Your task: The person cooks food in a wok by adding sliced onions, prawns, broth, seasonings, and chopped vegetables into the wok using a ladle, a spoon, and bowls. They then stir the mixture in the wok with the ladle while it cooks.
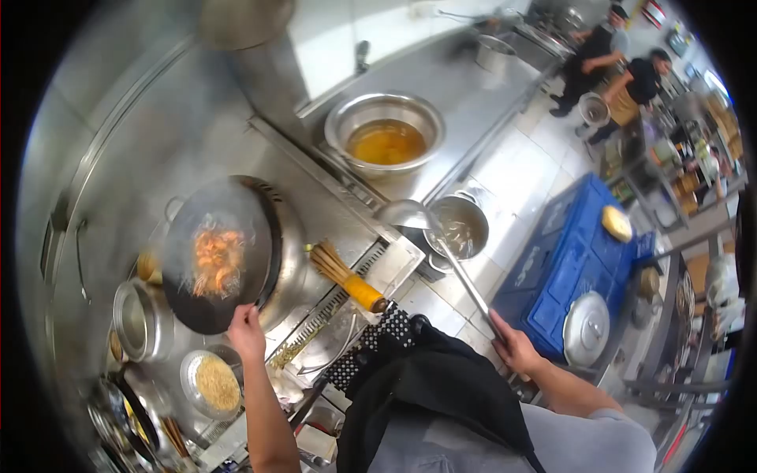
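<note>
My left hand (247,331) is closed at the near rim of a dark wok (183,229), where it grips the wok's edge or a handle hidden by the fingers. Orange-brown pieces of food (217,260) sizzle in the wok, with steam around them. My right hand (516,345) is wrapped round the long handle of a metal ladle (406,214). The ladle's bowl hangs between the stove edge and a metal pot (465,229). A bamboo brush (347,276) with a yellow-wrapped handle lies between my hands on the stove edge.
A steel bowl of yellow liquid (386,142) sits beyond the stove. Left of my left arm are a strainer with pale food (217,384) and a metal pot (134,319). A blue chest (544,260) bearing a lid (586,329) stands right. Two people (595,59) stand far back.
</note>
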A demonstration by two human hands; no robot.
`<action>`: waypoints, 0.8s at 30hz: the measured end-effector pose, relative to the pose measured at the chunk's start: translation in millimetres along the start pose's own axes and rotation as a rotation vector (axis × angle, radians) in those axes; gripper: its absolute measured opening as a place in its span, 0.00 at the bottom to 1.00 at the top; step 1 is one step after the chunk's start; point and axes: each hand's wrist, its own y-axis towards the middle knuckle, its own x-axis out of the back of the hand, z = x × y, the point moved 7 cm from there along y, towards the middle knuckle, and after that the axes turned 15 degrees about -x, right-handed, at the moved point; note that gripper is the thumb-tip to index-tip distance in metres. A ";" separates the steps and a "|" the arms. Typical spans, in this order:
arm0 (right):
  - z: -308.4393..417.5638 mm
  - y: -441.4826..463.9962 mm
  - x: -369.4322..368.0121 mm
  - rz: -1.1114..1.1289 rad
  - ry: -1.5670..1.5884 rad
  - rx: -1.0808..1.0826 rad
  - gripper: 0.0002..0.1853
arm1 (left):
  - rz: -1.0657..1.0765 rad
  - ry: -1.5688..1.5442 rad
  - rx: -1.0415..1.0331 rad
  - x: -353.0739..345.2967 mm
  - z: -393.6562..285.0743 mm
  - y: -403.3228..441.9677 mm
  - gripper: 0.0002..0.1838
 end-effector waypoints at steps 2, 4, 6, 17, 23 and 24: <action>-34.9 -18.9 4.9 -0.080 0.079 -0.078 0.45 | -0.011 0.111 -0.028 10.6 -25.4 -1.8 0.09; -75.0 -2.1 0.2 -0.122 0.069 -0.148 0.45 | -0.138 0.169 -0.142 14.4 -64.3 -2.8 0.14; -111.0 32.1 -6.9 -0.135 0.028 -0.246 0.46 | -0.186 0.157 -0.243 10.1 -90.0 -7.2 0.20; -210.5 256.3 -73.2 -0.072 0.378 -0.464 0.44 | 0.701 -0.282 -0.163 -129.8 -185.7 -136.4 0.13; -175.8 239.5 -69.5 0.444 1.589 -0.667 0.34 | 0.757 -0.278 0.152 -126.3 -145.7 -168.2 0.11; -175.2 232.5 -71.3 0.478 1.612 -0.638 0.37 | 0.789 -0.234 0.141 -124.0 -141.8 -166.7 0.10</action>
